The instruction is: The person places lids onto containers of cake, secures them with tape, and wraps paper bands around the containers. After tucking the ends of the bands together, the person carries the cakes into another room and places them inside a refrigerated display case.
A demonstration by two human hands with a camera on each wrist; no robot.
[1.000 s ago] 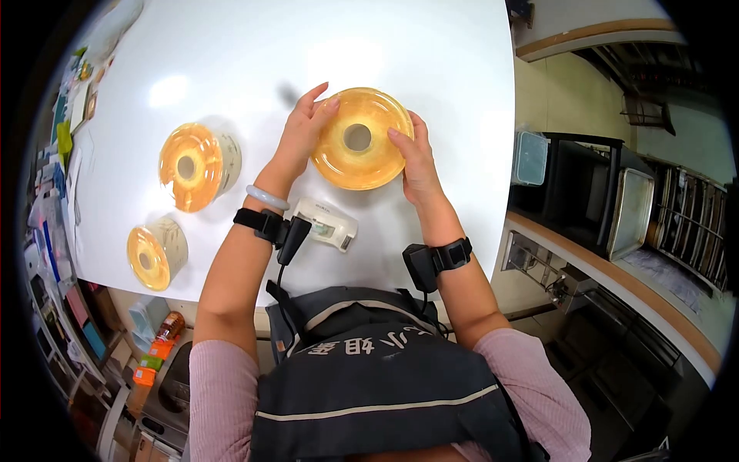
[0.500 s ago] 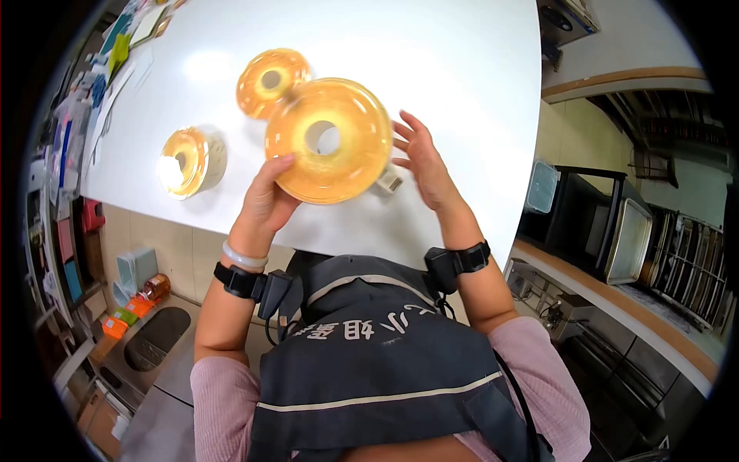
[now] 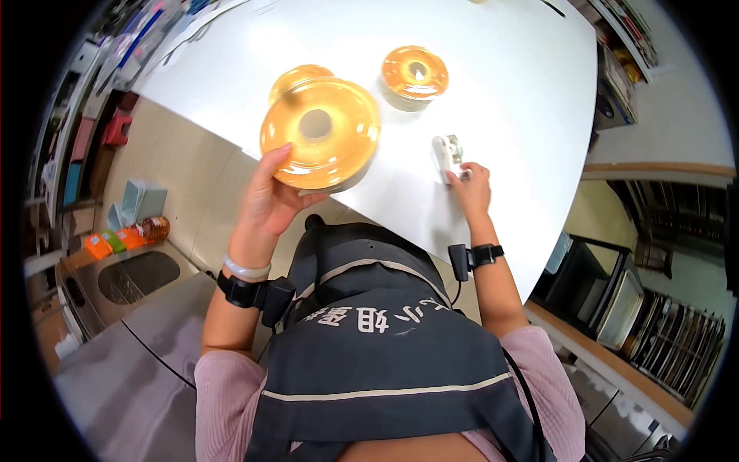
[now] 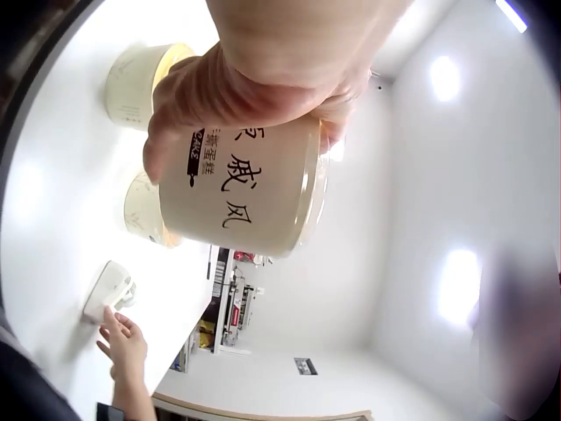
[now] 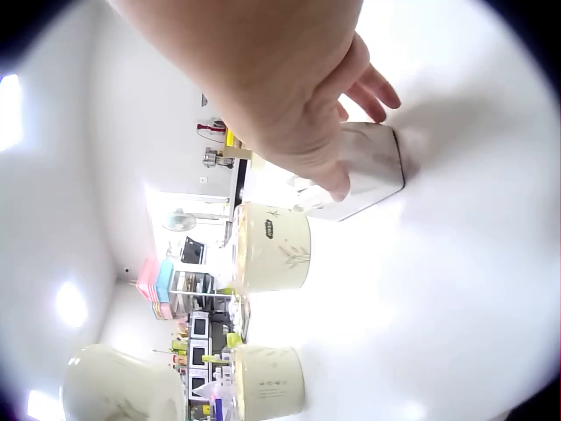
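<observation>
My left hand [image 3: 269, 202] grips a large round paper tub [image 3: 339, 158] up off the table, thumb on its rim. Its clear lid shows a golden ring cake with a pale tube in the middle. Dark Chinese characters mark the tub's pale side [image 4: 254, 189] in the left wrist view. At the right, my right hand [image 3: 476, 194] holds the near end of a white tape dispenser [image 3: 445, 158] on the table, thumb on one side and fingers at the other. In the right wrist view the hand partly covers the dispenser [image 5: 375, 162].
Two smaller cake tubs stand on the white table [image 3: 508, 100]: one tub [image 3: 416, 73] behind the dispenser, another tub [image 3: 296, 75] partly hidden behind the held one. A metal sink [image 3: 142, 277] lies at left, a rack of trays [image 3: 677, 339] at right.
The large tub has moved left, from both hands into the left hand alone. My right hand has let go of it and reached the tape dispenser. The head view has turned.
</observation>
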